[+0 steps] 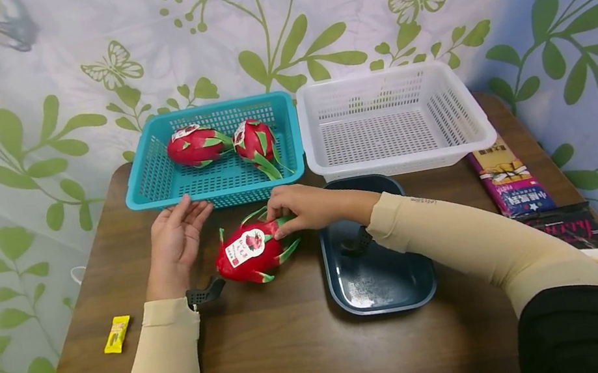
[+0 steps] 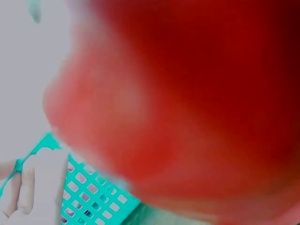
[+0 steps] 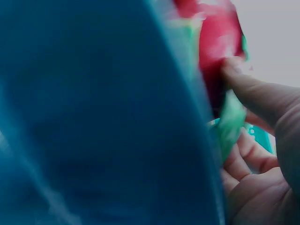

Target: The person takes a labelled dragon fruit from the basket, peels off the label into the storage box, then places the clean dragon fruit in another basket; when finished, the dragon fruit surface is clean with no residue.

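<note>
A red dragon fruit (image 1: 255, 261) with green-tipped scales and a white label lies on the table in front of the teal basket (image 1: 221, 201). My right hand (image 1: 308, 206) pinches its leafy end between thumb and fingers, as the right wrist view also shows. Just left of the fruit is my left hand (image 1: 174, 243), fingers loosely extended, holding nothing. In the left wrist view the blurred red fruit (image 2: 187, 122) fills most of the picture. Two more dragon fruits, one on the left (image 1: 197, 147) and one on the right (image 1: 256, 141), rest inside the teal basket.
A white basket (image 1: 405, 163) stands right of the teal one. Beneath my right forearm sits a dark blue tray (image 1: 382, 278). A yellow packet (image 1: 117, 334) lies at the left; a purple pasta pack (image 1: 514, 180) and a black package (image 1: 569, 225) line the right edge.
</note>
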`<state>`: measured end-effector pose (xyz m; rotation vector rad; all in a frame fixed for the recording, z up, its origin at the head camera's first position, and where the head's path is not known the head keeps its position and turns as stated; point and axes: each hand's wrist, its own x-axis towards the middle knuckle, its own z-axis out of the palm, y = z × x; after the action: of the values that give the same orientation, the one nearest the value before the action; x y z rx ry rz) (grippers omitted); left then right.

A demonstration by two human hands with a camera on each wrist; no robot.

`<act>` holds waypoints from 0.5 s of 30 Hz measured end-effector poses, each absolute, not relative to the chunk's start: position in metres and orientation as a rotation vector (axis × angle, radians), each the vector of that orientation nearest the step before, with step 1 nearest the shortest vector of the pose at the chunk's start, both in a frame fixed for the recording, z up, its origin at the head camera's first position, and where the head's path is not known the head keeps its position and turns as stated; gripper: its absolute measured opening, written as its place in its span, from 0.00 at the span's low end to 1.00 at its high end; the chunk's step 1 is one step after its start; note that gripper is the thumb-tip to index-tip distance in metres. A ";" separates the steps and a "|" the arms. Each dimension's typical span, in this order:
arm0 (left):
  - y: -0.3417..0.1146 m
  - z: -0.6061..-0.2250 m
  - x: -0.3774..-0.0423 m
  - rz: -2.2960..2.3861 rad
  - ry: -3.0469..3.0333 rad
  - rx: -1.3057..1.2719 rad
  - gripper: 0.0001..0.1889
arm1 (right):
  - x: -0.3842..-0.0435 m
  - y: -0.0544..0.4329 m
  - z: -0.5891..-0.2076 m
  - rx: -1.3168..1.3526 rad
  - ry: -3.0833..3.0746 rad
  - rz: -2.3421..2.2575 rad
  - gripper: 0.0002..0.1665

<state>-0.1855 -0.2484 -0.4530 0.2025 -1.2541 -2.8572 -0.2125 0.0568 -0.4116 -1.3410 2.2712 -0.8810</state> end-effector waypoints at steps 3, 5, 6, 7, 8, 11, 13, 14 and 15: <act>-0.249 -0.452 -0.186 -2.862 -1.243 0.183 0.24 | -0.210 0.059 -0.414 -1.415 2.301 -0.845 0.18; -0.249 -0.452 -0.186 -2.862 -1.248 0.169 0.25 | -0.209 0.060 -0.414 -1.465 2.331 -0.799 0.18; -0.249 -0.451 -0.186 -2.862 -1.253 0.170 0.26 | -0.209 0.061 -0.414 -1.482 2.345 -0.772 0.19; -0.249 -0.451 -0.186 -2.860 -1.257 0.174 0.28 | -0.209 0.061 -0.413 -1.503 2.362 -0.739 0.19; -0.249 -0.452 -0.185 -2.858 -1.266 0.182 0.30 | -0.209 0.062 -0.413 -1.518 2.377 -0.706 0.20; -0.250 -0.453 -0.183 -2.848 -1.287 0.203 0.28 | -0.209 0.064 -0.413 -1.535 2.406 -0.637 0.21; -0.250 -0.453 -0.182 -2.854 -1.287 0.194 0.28 | -0.210 0.066 -0.413 -1.537 2.418 -0.612 0.21; -0.251 -0.454 -0.181 -2.849 -1.301 0.188 0.28 | -0.210 0.066 -0.414 -1.532 2.419 -0.608 0.21; -0.251 -0.454 -0.181 -2.844 -1.314 0.176 0.29 | -0.211 0.067 -0.414 -1.528 2.419 -0.611 0.22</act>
<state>-0.1806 -0.2506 -0.4541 0.1764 -1.3141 -2.8444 -0.2110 0.0670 -0.4144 -1.5278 2.4194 -0.6105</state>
